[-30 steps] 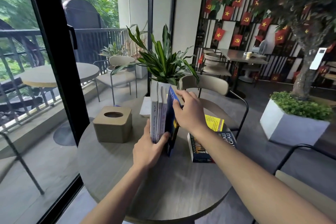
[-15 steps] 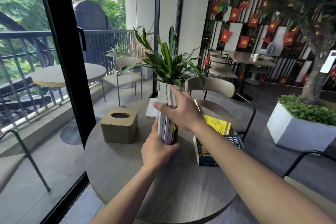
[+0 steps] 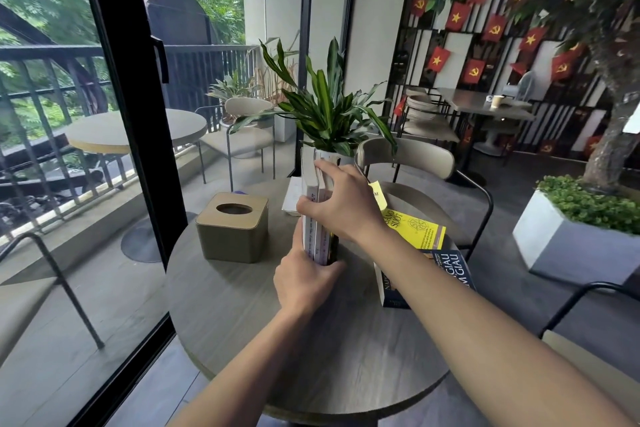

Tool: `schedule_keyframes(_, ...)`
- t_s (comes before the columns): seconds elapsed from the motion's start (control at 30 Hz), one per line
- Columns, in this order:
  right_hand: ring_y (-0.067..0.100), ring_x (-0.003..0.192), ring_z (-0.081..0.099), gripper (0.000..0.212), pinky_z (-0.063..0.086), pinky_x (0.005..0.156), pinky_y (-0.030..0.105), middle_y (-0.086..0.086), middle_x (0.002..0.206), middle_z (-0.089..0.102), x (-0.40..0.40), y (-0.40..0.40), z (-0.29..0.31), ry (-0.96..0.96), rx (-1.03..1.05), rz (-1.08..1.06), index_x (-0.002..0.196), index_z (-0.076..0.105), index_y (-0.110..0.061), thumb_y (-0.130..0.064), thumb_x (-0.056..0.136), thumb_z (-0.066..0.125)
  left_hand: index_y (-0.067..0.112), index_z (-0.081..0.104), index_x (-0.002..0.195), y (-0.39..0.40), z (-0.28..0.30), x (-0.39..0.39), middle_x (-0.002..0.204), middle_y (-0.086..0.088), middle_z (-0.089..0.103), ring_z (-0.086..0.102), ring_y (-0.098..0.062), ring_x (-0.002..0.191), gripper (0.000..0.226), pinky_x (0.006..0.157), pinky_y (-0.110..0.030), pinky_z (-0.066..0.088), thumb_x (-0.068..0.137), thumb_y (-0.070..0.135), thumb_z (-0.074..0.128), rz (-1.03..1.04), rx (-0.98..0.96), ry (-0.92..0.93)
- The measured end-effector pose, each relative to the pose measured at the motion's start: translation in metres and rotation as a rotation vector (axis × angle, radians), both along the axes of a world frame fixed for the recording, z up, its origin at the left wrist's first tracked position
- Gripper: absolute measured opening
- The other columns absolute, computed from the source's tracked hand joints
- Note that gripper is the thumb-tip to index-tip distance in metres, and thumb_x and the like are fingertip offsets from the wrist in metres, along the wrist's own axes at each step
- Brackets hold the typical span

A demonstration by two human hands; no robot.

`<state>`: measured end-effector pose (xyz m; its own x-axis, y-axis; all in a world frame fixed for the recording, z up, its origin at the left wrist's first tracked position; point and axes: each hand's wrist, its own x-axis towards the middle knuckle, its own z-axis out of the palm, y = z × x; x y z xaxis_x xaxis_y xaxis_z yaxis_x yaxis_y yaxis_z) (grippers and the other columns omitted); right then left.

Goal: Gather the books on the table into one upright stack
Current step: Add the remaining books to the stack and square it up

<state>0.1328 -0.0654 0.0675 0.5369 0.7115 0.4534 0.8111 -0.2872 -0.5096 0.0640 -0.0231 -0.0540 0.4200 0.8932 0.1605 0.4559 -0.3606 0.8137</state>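
Several books stand upright, pressed together, spines toward me, as one upright stack [image 3: 313,218] near the middle of the round table [image 3: 242,315]. My left hand [image 3: 304,282] clasps the stack at its base. My right hand [image 3: 341,203] wraps over its top and right side. To the right, a dark blue book [image 3: 446,265] lies flat, partly under my right forearm. A yellow book [image 3: 415,229] lies flat behind it.
A tan tissue box [image 3: 232,227] sits left of the stack. Behind the books stands a potted plant [image 3: 329,114], with a white card [image 3: 292,196] lying beside it. A chair [image 3: 408,159] faces the far side of the table. The glass door frame [image 3: 128,114] is close on the left.
The blue book that leaned open at the right of the stack is now pressed flush against it. My right hand slid from its edge to cover the stack's top and side.
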Motion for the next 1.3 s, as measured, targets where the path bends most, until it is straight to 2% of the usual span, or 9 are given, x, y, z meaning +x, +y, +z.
schedule_keyframes(0.27, 0.025, 0.120, 0.050, 0.070, 0.041, 0.096, 0.033, 0.011, 0.126, 0.057, 0.000, -0.005, -0.007, -0.014, 0.067, -0.002, 0.140, 0.049, -0.026, -0.046, 0.077, 0.071, 0.035, 0.033, 0.147, -0.001, 0.003, -0.004, 0.083, 0.004, 0.062, 0.067, -0.029, 0.091, 0.092, 0.071, -0.032, 0.048, 0.065, 0.048, 0.072, -0.034, -0.007, 0.019)
schedule_keyframes(0.4, 0.021, 0.124, 0.050, 0.086, 0.042, 0.096, 0.031, 0.006, 0.135, 0.054, 0.002, -0.017, -0.017, -0.032, 0.120, 0.021, 0.146, 0.036, -0.025, -0.056, 0.074, 0.073, 0.037, 0.026, 0.153, -0.002, 0.004, -0.006, 0.093, -0.001, 0.071, 0.067, -0.029, 0.095, 0.099, 0.076, -0.034, 0.051, 0.066, 0.049, 0.072, -0.035, -0.015, 0.015)
schedule_keyframes(0.53, 0.016, 0.132, 0.043, 0.087, 0.042, 0.099, 0.033, -0.001, 0.148, 0.044, 0.008, -0.040, -0.032, -0.056, 0.140, 0.000, 0.151, 0.022, -0.031, -0.068, 0.080, 0.057, 0.041, 0.022, 0.153, -0.003, 0.004, -0.007, 0.098, -0.001, 0.072, 0.068, -0.030, 0.093, 0.100, 0.076, -0.036, 0.054, 0.068, 0.050, 0.074, -0.049, 0.006, -0.013)
schedule_keyframes(0.67, 0.018, 0.142, 0.028, 0.084, 0.037, 0.108, 0.041, 0.001, 0.155, 0.032, 0.027, -0.064, -0.053, -0.043, 0.140, -0.086, 0.152, 0.020, -0.029, -0.072, 0.082, 0.041, 0.039, 0.026, 0.153, -0.001, 0.000, -0.006, 0.100, -0.004, 0.072, 0.067, -0.031, 0.092, 0.096, 0.075, -0.035, 0.051, 0.071, 0.045, 0.077, -0.047, 0.040, -0.032)
schedule_keyframes(0.83, 0.027, 0.142, 0.026, 0.083, 0.029, 0.110, 0.044, 0.009, 0.156, 0.031, 0.064, -0.097, -0.082, -0.069, -0.040, -0.293, 0.153, 0.020, -0.024, -0.069, 0.086, 0.042, 0.034, 0.031, 0.149, 0.002, -0.007, -0.003, 0.102, -0.007, 0.072, 0.066, -0.035, 0.091, 0.094, 0.076, -0.040, 0.056, 0.068, 0.049, 0.077, -0.048, 0.046, -0.034)
schedule_keyframes(1.0, 0.030, 0.140, 0.027, 0.091, 0.032, 0.110, 0.047, 0.009, 0.154, 0.032, 0.089, -0.124, -0.109, -0.103, -0.276, -0.450, 0.151, 0.022, -0.025, -0.079, 0.079, 0.032, 0.034, 0.037, 0.145, 0.002, -0.008, -0.001, 0.102, -0.005, 0.071, 0.065, -0.035, 0.092, 0.088, 0.078, -0.038, 0.054, 0.068, 0.046, 0.078, -0.041, 0.030, -0.045)
schedule_keyframes(1.17, 0.028, 0.146, 0.016, 0.102, 0.013, 0.117, 0.051, 0.007, 0.159, 0.023, 0.091, -0.137, -0.127, -0.132, -0.530, -0.393, 0.152, 0.019, -0.033, -0.092, 0.068, 0.023, 0.035, 0.039, 0.143, 0.000, -0.007, -0.002, 0.093, -0.002, 0.068, 0.064, -0.033, 0.088, 0.086, 0.075, -0.037, 0.053, 0.067, 0.045, 0.078, -0.039, 0.013, -0.040)
schedule_keyframes(1.3, 0.030, 0.147, 0.012, 0.111, 0.008, 0.116, 0.059, 0.006, 0.161, 0.017, 0.088, -0.137, -0.126, -0.148, -0.620, -0.313, 0.150, 0.021, -0.038, -0.099, 0.058, 0.017, 0.033, 0.041, 0.141, 0.001, -0.007, -0.002, 0.093, -0.001, 0.068, 0.064, -0.032, 0.086, 0.084, 0.073, -0.034, 0.051, 0.067, 0.046, 0.078, -0.039, 0.013, -0.040)
